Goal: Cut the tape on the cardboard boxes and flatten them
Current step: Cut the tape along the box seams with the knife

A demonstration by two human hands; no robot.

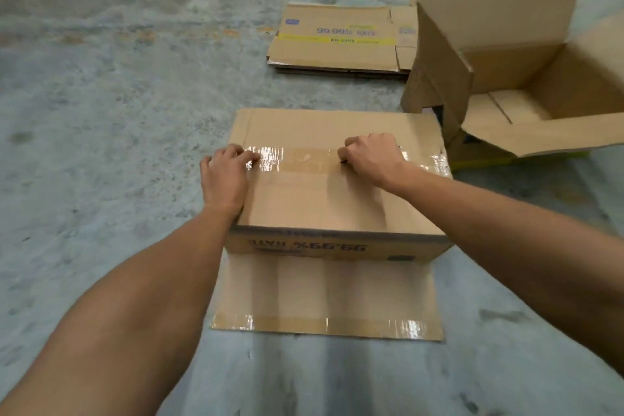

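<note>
We are partway through the cutting step on the box that sits upside down on the floor in front of us, its print reading inverted on the near wall and 1 loose flap lying flat toward us. Our right hand is curled into a fist on top of the box, fingers wrapped round something small and dark whose tip just shows below the knuckles; we take it for a cutter, though too little of it shows to be sure. That tip meets the tape, the glossy strip running across the top seam. Our left hand lies over the box's left edge, fingers bent and pressing on the tape's end, steadying the box. The stretch of tape between the 2 hands looks uncut, as far as we can judge. The next move calls for drawing the tip leftward along the seam toward the left hand, shallow and straight, and for lifting those fingers clear before the tip arrives, since they sit right on the cutting line. Beyond the right hand stands an open box not yet collapsed, and beyond both hands lies a flattened box, so we judge 1 done and 2 to go.
</note>
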